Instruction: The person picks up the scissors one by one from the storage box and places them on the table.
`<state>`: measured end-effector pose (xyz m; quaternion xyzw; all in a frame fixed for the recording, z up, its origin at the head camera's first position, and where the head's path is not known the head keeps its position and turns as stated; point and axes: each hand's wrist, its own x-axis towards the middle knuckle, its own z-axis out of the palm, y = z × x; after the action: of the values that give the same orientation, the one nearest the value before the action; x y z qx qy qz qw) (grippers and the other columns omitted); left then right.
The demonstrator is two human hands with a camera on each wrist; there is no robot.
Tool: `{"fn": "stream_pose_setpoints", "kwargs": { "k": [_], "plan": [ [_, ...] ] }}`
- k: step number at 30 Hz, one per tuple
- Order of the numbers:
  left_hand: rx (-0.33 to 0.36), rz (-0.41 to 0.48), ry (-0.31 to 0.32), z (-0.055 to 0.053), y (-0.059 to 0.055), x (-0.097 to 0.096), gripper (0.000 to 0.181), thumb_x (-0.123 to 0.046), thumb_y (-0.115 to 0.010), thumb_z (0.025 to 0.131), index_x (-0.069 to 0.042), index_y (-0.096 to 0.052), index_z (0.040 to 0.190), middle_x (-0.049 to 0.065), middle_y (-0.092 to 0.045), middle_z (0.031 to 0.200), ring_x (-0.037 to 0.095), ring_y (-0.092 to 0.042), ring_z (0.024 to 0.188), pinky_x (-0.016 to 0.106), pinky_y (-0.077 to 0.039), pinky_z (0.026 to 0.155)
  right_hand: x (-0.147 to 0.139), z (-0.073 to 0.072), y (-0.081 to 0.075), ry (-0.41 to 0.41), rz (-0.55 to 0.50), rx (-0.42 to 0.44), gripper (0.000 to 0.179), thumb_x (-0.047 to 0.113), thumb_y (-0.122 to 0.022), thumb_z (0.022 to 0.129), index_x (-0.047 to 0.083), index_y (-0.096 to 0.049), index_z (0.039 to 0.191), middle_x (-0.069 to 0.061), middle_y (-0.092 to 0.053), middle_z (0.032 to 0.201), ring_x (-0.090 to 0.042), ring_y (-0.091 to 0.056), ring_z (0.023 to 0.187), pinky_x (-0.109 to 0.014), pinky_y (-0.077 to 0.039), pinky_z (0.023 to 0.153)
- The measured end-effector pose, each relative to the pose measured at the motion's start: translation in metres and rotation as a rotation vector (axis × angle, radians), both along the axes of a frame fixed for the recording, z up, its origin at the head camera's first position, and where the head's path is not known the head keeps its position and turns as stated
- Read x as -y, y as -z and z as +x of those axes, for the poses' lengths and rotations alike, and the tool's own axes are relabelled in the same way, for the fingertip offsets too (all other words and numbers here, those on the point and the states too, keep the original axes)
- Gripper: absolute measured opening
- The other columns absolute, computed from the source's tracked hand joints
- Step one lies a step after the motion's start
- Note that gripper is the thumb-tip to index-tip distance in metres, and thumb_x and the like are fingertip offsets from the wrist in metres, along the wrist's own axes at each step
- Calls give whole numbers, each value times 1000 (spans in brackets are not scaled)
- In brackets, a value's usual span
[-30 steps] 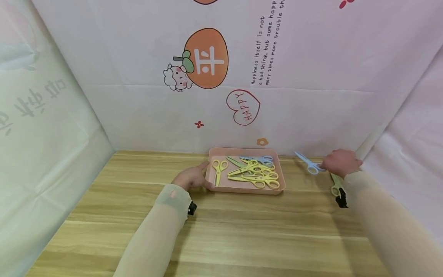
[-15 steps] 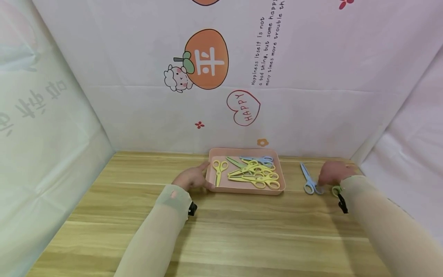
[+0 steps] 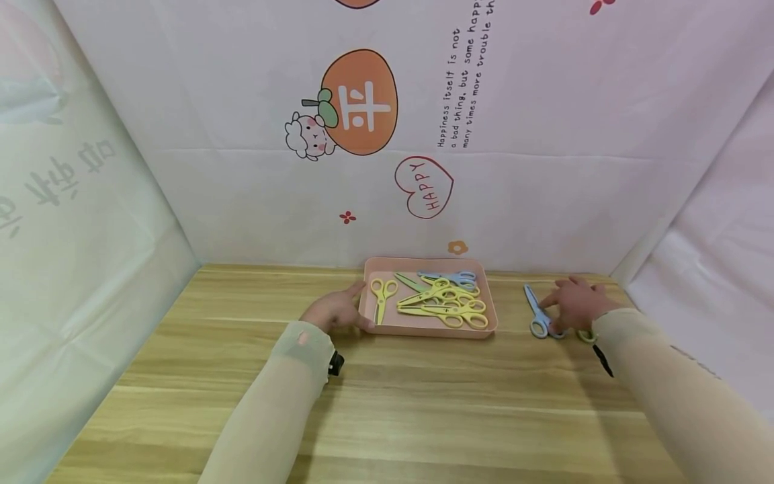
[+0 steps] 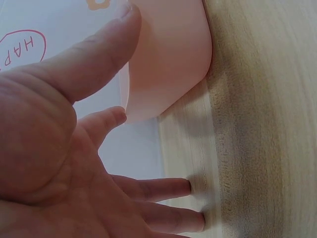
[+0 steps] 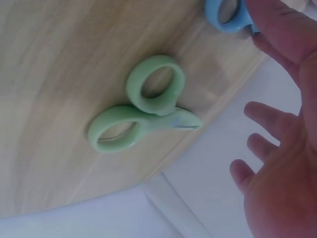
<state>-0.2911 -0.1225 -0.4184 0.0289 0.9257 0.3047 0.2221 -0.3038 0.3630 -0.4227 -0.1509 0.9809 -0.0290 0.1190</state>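
My left hand (image 3: 334,311) is at the left end of the pink tray (image 3: 435,332), thumb and index finger touching its rim. Its other fingers stretch out straight beside the tray wall (image 4: 178,59) in the left wrist view. Over a pair of blue scissors (image 3: 535,312) lying on the table is my right hand (image 3: 578,300), index finger extended along them and thumb by the handles. The right wrist view shows one blue handle loop (image 5: 240,21) by the thumb, the other fingers loosely spread. Green scissors (image 5: 161,119) lie beneath the hand, mostly hidden in the head view.
Several yellow scissors (image 3: 468,311), blue scissors (image 3: 455,277) and a green-bladed pair (image 3: 410,282) lie in the tray. The wooden table (image 3: 423,403) meets a white printed cloth (image 3: 272,215) behind the tray, with cloth at both sides.
My right hand has lowered the blue scissors from the air onto the table and turned them. Its fingers have since spread, while the scissors stay in place. My left hand has not moved.
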Motion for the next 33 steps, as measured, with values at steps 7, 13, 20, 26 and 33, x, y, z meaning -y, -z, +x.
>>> {"fn": "stream_pose_setpoints", "kwargs": {
  "k": [7, 13, 20, 26, 33],
  "plan": [
    [-1, -1, -4, 0, -1, 0, 112, -38, -88, 75, -32, -17, 161, 15, -35, 156, 38, -30, 142, 55, -27, 111, -7, 1, 1, 17, 4, -13, 52, 35, -88, 74, 14, -75, 120, -37, -41, 141, -63, -19, 131, -80, -16, 90],
    [5, 6, -2, 1, -1, 0, 113, -36, -89, 75, -30, -17, 162, 17, -36, 156, 39, -31, 141, 55, -27, 111, -13, 5, -2, 34, 7, 3, 52, 35, -88, 74, 13, -75, 119, -38, -43, 139, -65, -19, 129, -82, -16, 90],
    [-5, 3, 0, 1, -1, -1, 113, -37, -89, 74, -29, -17, 162, 17, -38, 154, 38, -32, 141, 55, -27, 111, -18, 6, -5, 38, 10, 21, 54, 36, -87, 75, 11, -74, 121, -36, -46, 138, -64, -21, 128, -81, -19, 88],
    [-6, 17, 2, 0, 0, 0, 113, -37, -89, 75, -29, -17, 162, 18, -38, 154, 39, -32, 141, 56, -27, 110, -22, 5, -4, 56, 10, 25, 54, 37, -87, 75, 12, -74, 121, -36, -46, 137, -63, -23, 126, -78, -22, 88],
    [1, 16, 3, 1, -1, -1, 112, -36, -89, 75, -28, -18, 162, 18, -38, 154, 38, -32, 141, 55, -27, 111, -21, 7, -7, 62, 4, 33, 54, 37, -86, 76, 12, -73, 122, -36, -46, 137, -63, -23, 126, -77, -22, 87]
  ]
}}
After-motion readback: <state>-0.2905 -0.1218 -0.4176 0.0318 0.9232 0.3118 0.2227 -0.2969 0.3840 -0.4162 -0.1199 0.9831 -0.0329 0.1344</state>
